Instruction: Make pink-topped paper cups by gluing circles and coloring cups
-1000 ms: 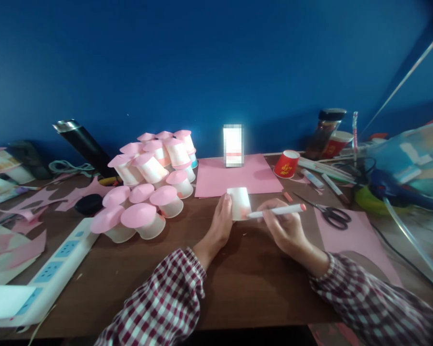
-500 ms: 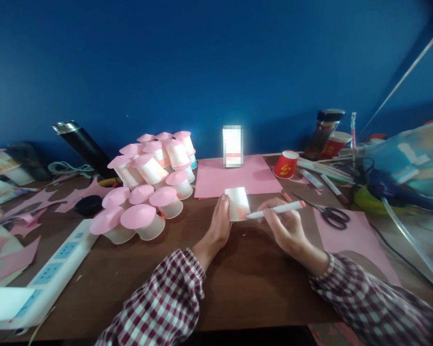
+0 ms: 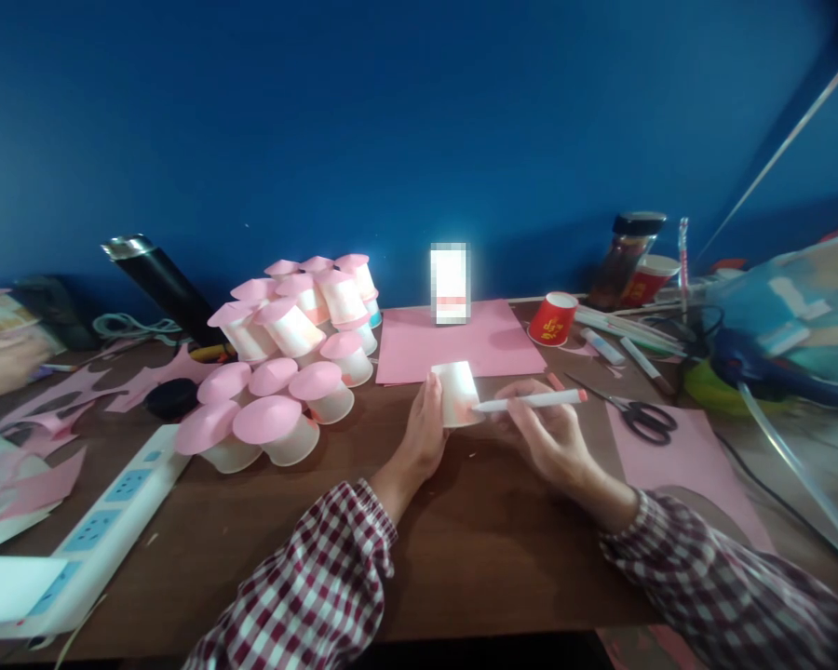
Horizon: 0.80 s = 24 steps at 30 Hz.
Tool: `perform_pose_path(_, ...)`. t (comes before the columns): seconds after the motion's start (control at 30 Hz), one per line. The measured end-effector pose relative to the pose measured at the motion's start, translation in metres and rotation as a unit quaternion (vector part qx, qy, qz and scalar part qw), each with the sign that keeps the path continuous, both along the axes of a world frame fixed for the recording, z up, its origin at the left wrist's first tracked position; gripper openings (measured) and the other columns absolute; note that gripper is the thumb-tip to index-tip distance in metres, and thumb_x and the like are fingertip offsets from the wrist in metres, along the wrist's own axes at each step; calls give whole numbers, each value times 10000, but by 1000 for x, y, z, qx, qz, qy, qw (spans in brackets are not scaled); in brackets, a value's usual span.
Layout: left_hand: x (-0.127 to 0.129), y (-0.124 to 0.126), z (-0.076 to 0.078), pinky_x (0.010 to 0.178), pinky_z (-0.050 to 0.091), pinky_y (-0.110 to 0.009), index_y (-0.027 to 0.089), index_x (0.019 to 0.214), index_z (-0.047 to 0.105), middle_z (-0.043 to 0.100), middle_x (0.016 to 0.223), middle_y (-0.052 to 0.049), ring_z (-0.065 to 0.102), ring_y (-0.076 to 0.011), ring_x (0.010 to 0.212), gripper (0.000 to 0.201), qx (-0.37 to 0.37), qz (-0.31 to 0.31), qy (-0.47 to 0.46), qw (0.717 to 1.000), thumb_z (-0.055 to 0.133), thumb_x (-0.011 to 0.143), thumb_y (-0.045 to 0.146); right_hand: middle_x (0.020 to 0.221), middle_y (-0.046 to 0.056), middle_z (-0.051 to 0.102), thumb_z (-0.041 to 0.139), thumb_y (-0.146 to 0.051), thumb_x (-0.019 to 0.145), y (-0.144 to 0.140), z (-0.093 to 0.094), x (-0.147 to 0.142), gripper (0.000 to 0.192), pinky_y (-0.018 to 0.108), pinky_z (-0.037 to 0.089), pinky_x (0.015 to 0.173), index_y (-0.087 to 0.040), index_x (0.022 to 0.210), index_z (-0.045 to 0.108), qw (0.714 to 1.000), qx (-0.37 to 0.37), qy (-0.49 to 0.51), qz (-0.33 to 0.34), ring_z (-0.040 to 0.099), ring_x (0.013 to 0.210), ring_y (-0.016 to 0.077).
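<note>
My left hand (image 3: 424, 430) is closed around the left side of a white paper cup (image 3: 456, 391), which stands upside down just above or on the brown table. Faint orange colouring shows low on the cup's right side. Pinched in my right hand (image 3: 548, 433) is a white marker (image 3: 531, 401) with a red end pointing right. Its tip meets the cup's right side, near the coloured patch. To the left stand several white cups with pink paper cone tops (image 3: 269, 419), some stacked at the back.
Pink paper sheets (image 3: 419, 349) lie behind the cup, beneath a bright blurred screen (image 3: 451, 279). Scissors (image 3: 643, 421), a red cup (image 3: 553, 318) and markers lie right. A power strip (image 3: 104, 530), black flask (image 3: 168, 288) and another person's hand (image 3: 6, 365) are left.
The marker has shifted slightly up and left along the cup, lying flatter. At the far left, the other person's hand has come further into view.
</note>
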<state>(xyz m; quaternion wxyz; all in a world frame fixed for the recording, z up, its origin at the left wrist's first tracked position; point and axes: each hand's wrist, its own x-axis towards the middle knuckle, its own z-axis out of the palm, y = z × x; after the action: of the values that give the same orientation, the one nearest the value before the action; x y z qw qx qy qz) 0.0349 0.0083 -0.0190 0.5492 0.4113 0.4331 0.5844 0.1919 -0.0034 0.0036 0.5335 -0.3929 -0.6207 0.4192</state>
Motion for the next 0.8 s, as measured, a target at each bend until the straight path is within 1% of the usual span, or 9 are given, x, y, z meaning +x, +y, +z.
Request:
perform_pose_path(0.1,3,-1,9,630,467,-284,161,917,545,573,717,-21,551,-148,658,541,-47,-44,-106,992,364,826,662,664,5,577,538,-332,882,1,-3,1,182,216,447,508,-170,815,583,1000,-13,-5,16,543,577,112)
perform_pose_path(0.23,4,1,9,602,445,-246,147,860,535,555,697,-4,526,-118,625,526,-54,-39,-144,987,426,802,659,630,-10,559,527,-340,891,2,-5,2,187,213,446,515,-173,830,585,1000,-8,18,19,545,580,111)
perform_pose_path(0.33,4,2,8,612,445,-251,145,841,535,560,703,-11,526,-120,632,526,-57,-45,-147,986,431,800,658,635,-10,560,522,-335,896,2,-4,2,178,209,440,515,-175,863,592,1000,-8,7,27,542,582,109)
perform_pose_path(0.43,4,1,10,587,434,-249,148,818,536,547,675,-4,512,-117,605,510,-60,-38,-143,987,451,795,650,680,3,577,519,-328,898,1,-4,2,179,205,435,520,-175,839,591,999,-12,-10,42,533,586,102)
perform_pose_path(0.5,4,0,11,579,428,-250,153,816,541,548,673,-4,509,-118,600,495,-58,-37,-140,988,467,791,643,687,3,575,522,-331,896,1,-4,2,177,206,438,527,-177,840,589,999,-13,0,44,534,591,102)
perform_pose_path(0.57,4,-1,12,600,436,-267,157,831,553,571,706,-23,526,-137,630,492,-52,-41,-130,989,464,794,640,695,3,579,527,-337,893,1,-4,2,168,213,446,535,-181,875,588,999,-14,18,45,538,597,105)
perform_pose_path(0.63,4,-2,13,613,439,-284,162,831,560,584,725,-39,531,-154,648,482,-43,-44,-121,991,459,800,633,706,8,586,529,-334,893,0,-4,2,166,216,449,541,-179,893,589,999,-11,15,48,543,604,108)
perform_pose_path(0.73,3,-3,15,565,414,-276,174,752,549,543,640,-23,479,-141,577,444,-34,-35,-108,993,475,806,609,710,14,589,521,-318,899,0,-3,2,164,208,439,528,-174,863,590,998,-9,-21,58,546,607,107)
perform_pose_path(0.8,3,-3,16,559,409,-276,177,736,551,536,617,-22,466,-139,559,439,-28,-27,-101,994,478,807,604,697,8,584,516,-309,902,-1,-2,2,160,202,432,517,-175,850,586,998,-2,-22,57,545,598,104)
